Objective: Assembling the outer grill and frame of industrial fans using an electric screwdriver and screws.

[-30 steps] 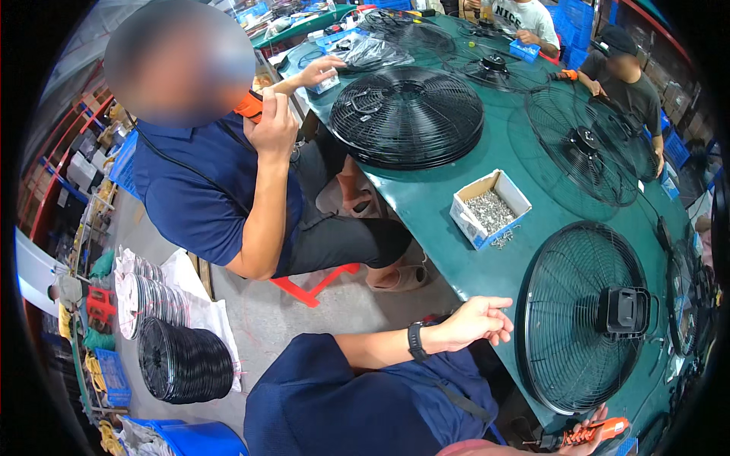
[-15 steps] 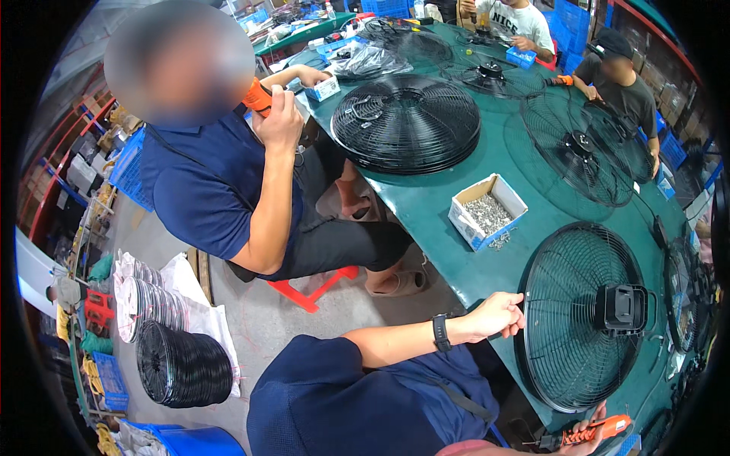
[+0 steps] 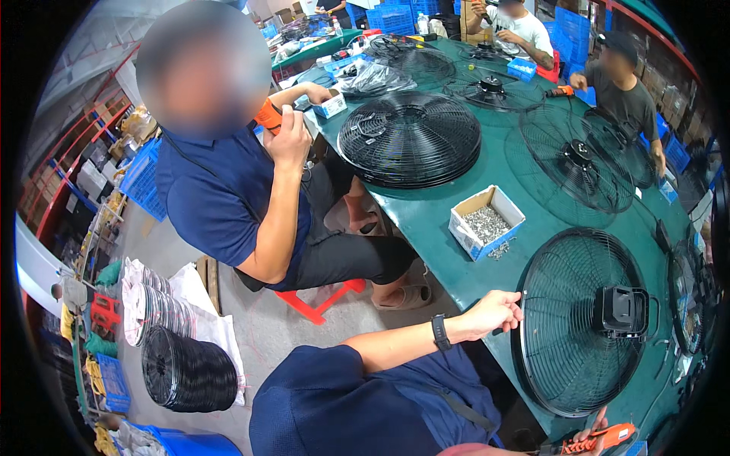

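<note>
A round black wire fan guard (image 3: 559, 327) with a black motor housing (image 3: 622, 310) at its centre stands tilted at the table's near edge. At its left rim my left hand (image 3: 493, 314) is closed, thumb and fingers pinched on the edge; whether a small part is also between them cannot be made out. Low at the right, my right hand (image 3: 589, 443) is wrapped around an orange electric screwdriver (image 3: 614, 435), just below the guard's bottom rim. Beyond the guard sits an open box (image 3: 460, 225) of small metal screws (image 3: 487, 225), a few spilled beside it.
A stack of black fan guards (image 3: 411, 140) lies on the green table (image 3: 422, 235). To the left a seated co-worker (image 3: 220, 205) holds an orange tool (image 3: 268, 115). Two other people work across the table among more fans (image 3: 582, 156). Black guards (image 3: 190, 372) are stacked on the floor.
The view has shifted slightly, so the surroundings sit a little lower and further right. My left hand stays at the guard's rim and my right hand keeps the screwdriver. A co-worker across has raised a hand.
</note>
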